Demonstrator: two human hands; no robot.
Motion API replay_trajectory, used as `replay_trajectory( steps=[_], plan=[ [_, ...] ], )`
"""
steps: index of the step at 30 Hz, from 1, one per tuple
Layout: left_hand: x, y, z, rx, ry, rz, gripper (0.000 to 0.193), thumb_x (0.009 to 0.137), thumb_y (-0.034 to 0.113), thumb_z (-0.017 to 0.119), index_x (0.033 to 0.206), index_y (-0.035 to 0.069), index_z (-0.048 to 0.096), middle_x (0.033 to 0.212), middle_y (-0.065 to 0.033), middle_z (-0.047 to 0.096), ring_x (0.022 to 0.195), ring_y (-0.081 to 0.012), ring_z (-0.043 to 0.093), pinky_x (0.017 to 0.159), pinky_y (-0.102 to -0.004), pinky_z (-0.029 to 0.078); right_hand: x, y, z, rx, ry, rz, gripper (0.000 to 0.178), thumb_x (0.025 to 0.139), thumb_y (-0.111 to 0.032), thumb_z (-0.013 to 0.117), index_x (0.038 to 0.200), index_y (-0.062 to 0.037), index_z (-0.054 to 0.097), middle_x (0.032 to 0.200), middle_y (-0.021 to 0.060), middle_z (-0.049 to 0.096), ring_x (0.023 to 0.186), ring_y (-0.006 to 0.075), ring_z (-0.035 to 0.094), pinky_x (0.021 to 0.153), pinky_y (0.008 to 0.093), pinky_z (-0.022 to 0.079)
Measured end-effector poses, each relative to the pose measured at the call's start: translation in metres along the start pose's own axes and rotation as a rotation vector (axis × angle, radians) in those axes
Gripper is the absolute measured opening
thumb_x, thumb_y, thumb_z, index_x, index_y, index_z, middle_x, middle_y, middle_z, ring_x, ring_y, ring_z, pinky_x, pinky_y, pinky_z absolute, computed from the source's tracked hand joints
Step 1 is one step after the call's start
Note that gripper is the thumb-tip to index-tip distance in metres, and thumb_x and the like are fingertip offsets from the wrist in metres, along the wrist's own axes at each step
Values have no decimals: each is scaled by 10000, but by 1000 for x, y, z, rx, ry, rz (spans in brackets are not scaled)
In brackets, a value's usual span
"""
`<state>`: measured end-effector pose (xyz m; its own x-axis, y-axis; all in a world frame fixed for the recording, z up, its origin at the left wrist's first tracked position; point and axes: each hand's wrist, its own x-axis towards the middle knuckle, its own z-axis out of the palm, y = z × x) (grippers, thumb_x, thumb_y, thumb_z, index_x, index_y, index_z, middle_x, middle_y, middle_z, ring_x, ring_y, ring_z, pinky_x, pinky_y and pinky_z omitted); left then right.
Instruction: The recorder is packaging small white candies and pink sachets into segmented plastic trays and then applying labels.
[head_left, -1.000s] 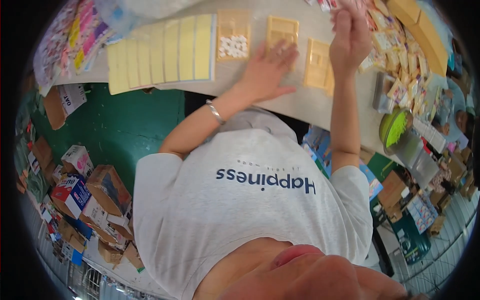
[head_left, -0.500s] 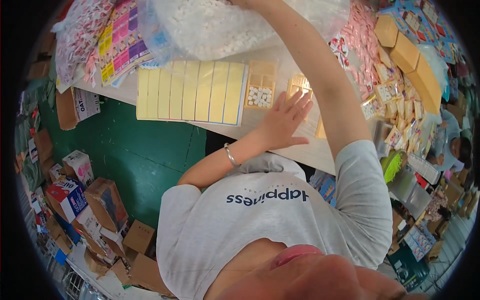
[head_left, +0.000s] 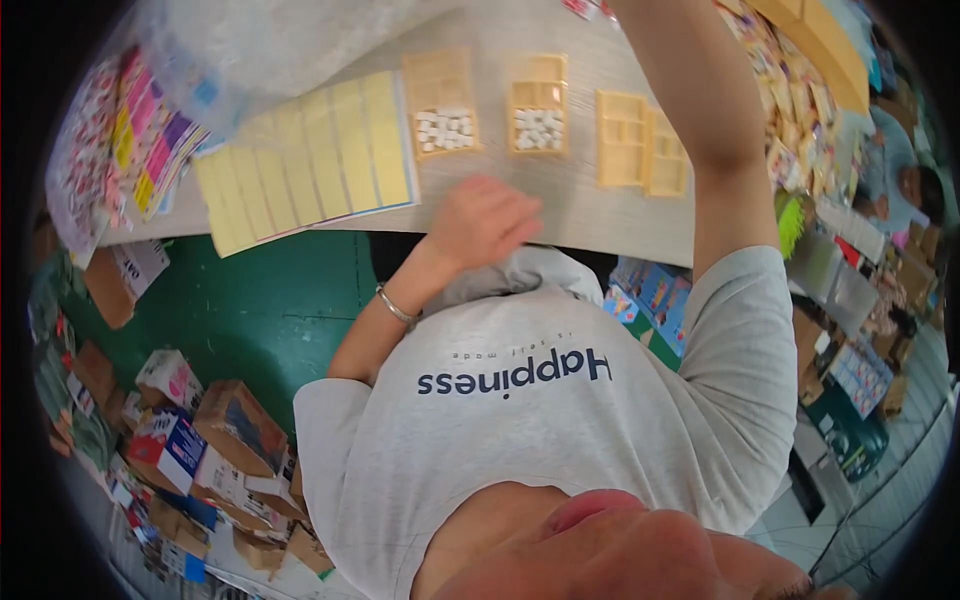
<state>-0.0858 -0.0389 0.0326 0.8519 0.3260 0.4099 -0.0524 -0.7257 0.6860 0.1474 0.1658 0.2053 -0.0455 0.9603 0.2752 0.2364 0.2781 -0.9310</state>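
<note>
My left hand point(head_left: 485, 220), with a bangle at the wrist, is over the table's near edge, just below two tan compartment trays. Motion blurs its fingers, and I see nothing plainly held. White small blocks point(head_left: 445, 131) fill the near compartment of the left tray point(head_left: 437, 75). In the tray beside it point(head_left: 553, 70), similar white blocks point(head_left: 539, 129) lie in the near part. Two tan trays point(head_left: 622, 140) without blocks sit farther right, side by side. My right forearm point(head_left: 690, 80) reaches past them and leaves the picture at the top, so that hand is hidden.
Yellow striped sheets point(head_left: 310, 160) lie left of the trays. A large clear plastic bag point(head_left: 270, 50) covers the far left. Many small wrapped packs point(head_left: 795, 100) are heaped at the right, near a person point(head_left: 890, 165). Cardboard boxes point(head_left: 240, 425) stand on the green floor.
My left hand has drawn back from the second tray, uncovering its white blocks. My right arm has moved from the bag of white pieces toward the right. The whole view has shifted.
</note>
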Motion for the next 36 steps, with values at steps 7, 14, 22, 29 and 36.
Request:
replay_trajectory(
  steps=[7,14,22,29,36],
  plan=[
    [79,11,68,318,-49,-200,705,809,427,795,1367,58,572,1421,-114,543,1322,-348,480,1085,-519,365,-262,-3,-73,-216,4,537,180,943,-127,657,1096,-36,687,818,51,653,682,123,573,623,273,474],
    [127,-22,90,497,-422,-110,1197,596,604,872,1553,96,363,1632,-68,327,1489,-321,301,1174,-621,217,-381,70,-53,-624,-133,412,216,933,-82,660,1142,-132,686,1013,89,697,837,250,682,714,380,541],
    [139,-38,82,459,-578,-62,1223,576,495,914,1589,167,311,1667,-29,268,1533,-296,246,1213,-643,154,-370,72,-38,-900,-276,182,155,886,-123,602,1038,-131,631,1048,106,616,942,330,690,749,438,582],
    [142,-24,61,428,-591,-38,1114,666,515,861,1563,111,337,1618,-137,324,1503,-338,290,1200,-626,185,-389,47,-51,-637,-17,306,414,868,-29,706,1268,-124,651,1216,78,666,1024,333,678,825,386,575],
    [115,-22,64,313,-287,-19,318,784,383,809,1022,179,761,1023,10,709,1096,-194,600,1023,-442,374,-417,58,-34,-749,280,461,165,871,-97,753,1034,-80,759,900,95,705,769,267,696,685,356,564]
  ],
)
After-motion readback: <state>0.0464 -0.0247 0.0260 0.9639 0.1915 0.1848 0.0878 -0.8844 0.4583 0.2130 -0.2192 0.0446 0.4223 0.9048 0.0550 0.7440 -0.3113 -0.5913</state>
